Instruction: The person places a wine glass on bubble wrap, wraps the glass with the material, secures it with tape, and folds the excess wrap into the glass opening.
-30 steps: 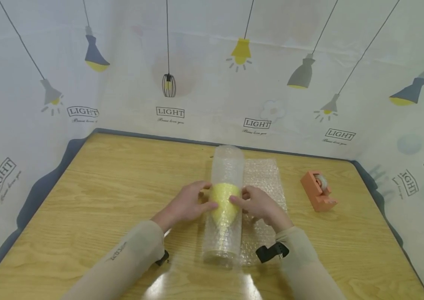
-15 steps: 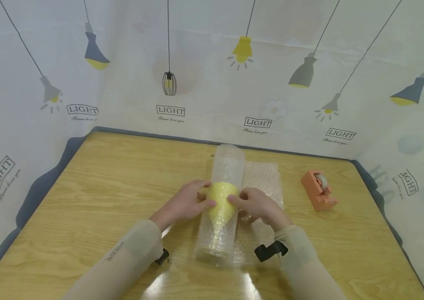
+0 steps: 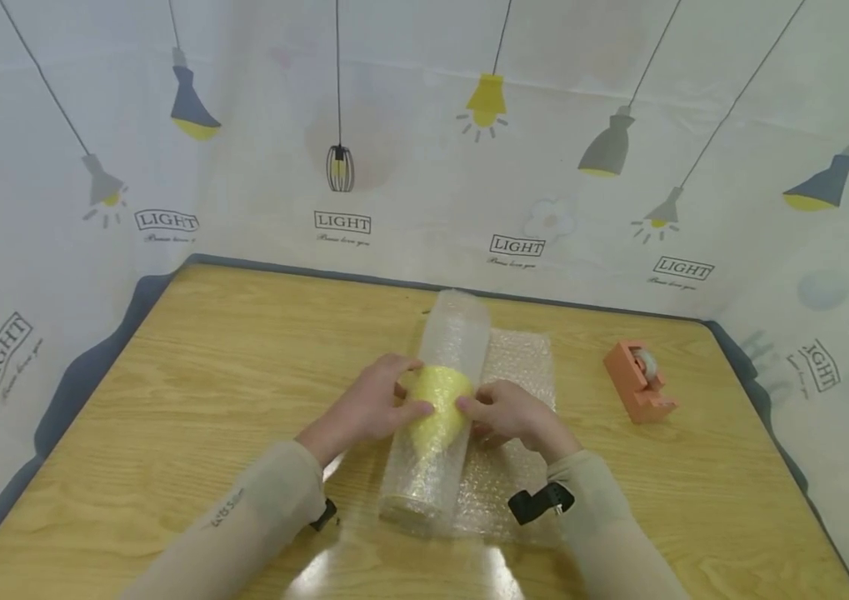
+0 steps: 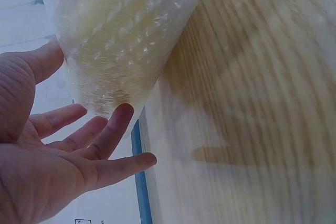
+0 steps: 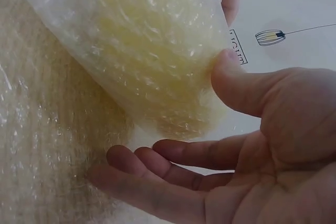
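Note:
A roll of clear bubble wrap (image 3: 454,329) lies tilted on the table, wound around a yellow object (image 3: 441,396). That object is broad at its far end and tapers towards me, like a goblet's bowl; the wrap blurs its exact kind. My left hand (image 3: 375,400) touches the roll's left side with the thumb, its fingers spread in the left wrist view. On the opposite side, my right hand (image 3: 514,412) rests its thumb against the roll. In the right wrist view, its other fingers (image 5: 197,153) are loosely bent by the roll's underside.
Flat, unrolled bubble wrap (image 3: 502,492) spreads to the right of the roll, partly beneath my right hand. Farther right stands an orange tape dispenser (image 3: 636,383) with a tape roll. Light-patterned fabric walls (image 3: 424,167) surround the wooden table (image 3: 244,333).
The roll has turned leftward, its near end swinging left, so it now lies more slanted. Less flat wrap extends at the right. Both hands have shifted only slightly with it.

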Demonstrator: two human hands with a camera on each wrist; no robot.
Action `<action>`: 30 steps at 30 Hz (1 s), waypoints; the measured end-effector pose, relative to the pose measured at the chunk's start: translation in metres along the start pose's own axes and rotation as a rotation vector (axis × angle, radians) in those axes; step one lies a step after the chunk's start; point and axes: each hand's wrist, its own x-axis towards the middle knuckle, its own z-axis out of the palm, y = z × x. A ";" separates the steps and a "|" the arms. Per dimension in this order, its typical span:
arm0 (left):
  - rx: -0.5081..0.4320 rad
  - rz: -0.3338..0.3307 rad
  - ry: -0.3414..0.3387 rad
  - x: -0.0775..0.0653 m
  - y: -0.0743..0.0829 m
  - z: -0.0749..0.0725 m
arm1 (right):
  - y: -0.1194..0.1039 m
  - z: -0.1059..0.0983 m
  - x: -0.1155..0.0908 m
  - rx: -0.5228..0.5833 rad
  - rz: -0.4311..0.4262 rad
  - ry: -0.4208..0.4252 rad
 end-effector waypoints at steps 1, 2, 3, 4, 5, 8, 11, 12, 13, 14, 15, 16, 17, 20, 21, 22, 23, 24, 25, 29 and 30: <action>-0.003 0.001 0.007 0.000 0.000 0.001 | 0.000 0.000 0.000 -0.006 0.002 0.005; -0.002 -0.001 0.010 0.000 0.001 0.002 | 0.001 -0.001 -0.001 -0.015 0.007 0.016; -0.002 -0.002 0.015 0.000 0.001 0.002 | 0.001 -0.001 -0.001 -0.038 0.011 0.033; -0.004 0.001 0.020 0.000 0.001 0.003 | 0.000 -0.001 -0.001 -0.050 0.017 0.057; -0.005 0.004 0.025 0.000 0.001 0.004 | 0.000 -0.001 -0.002 -0.058 0.024 0.080; -0.002 0.015 0.036 0.000 0.002 0.005 | -0.002 -0.001 -0.005 -0.074 0.030 0.140; -0.001 0.022 0.046 0.001 0.001 0.008 | -0.004 -0.002 -0.008 -0.065 0.013 0.159; 0.000 0.024 0.050 0.002 0.001 0.009 | -0.005 -0.003 -0.010 -0.067 0.004 0.158; 0.000 0.025 0.052 0.003 0.001 0.010 | -0.005 -0.003 -0.011 -0.072 -0.004 0.157; 0.002 0.026 0.055 0.004 0.001 0.011 | -0.006 -0.004 -0.012 -0.073 -0.013 0.154; 0.006 0.028 0.059 0.005 0.001 0.012 | -0.006 -0.004 -0.013 -0.070 -0.021 0.149; 0.013 0.032 0.062 0.005 0.001 0.013 | -0.006 -0.005 -0.014 -0.065 -0.028 0.144; 0.018 0.034 0.064 0.006 0.001 0.014 | -0.007 -0.006 -0.014 -0.059 -0.035 0.136; 0.036 0.046 0.063 0.007 0.002 0.015 | -0.006 -0.007 -0.014 -0.030 -0.038 0.120; 0.043 0.050 0.063 0.007 0.002 0.016 | -0.006 -0.007 -0.014 -0.026 -0.037 0.117; 0.049 0.051 0.061 0.008 0.003 0.016 | -0.006 -0.007 -0.014 -0.025 -0.035 0.116; 0.051 0.051 0.060 0.008 0.004 0.016 | -0.006 -0.007 -0.014 -0.033 -0.031 0.119; 0.055 0.051 0.058 0.008 0.005 0.017 | -0.007 -0.006 -0.014 -0.039 -0.025 0.126; 0.057 0.052 0.057 0.008 0.006 0.017 | -0.007 -0.006 -0.014 -0.046 -0.020 0.131; 0.062 0.053 0.060 0.009 0.008 0.020 | -0.009 -0.003 -0.013 -0.078 0.009 0.157; 0.066 0.058 0.062 0.009 0.009 0.020 | -0.009 -0.002 -0.012 -0.084 0.017 0.163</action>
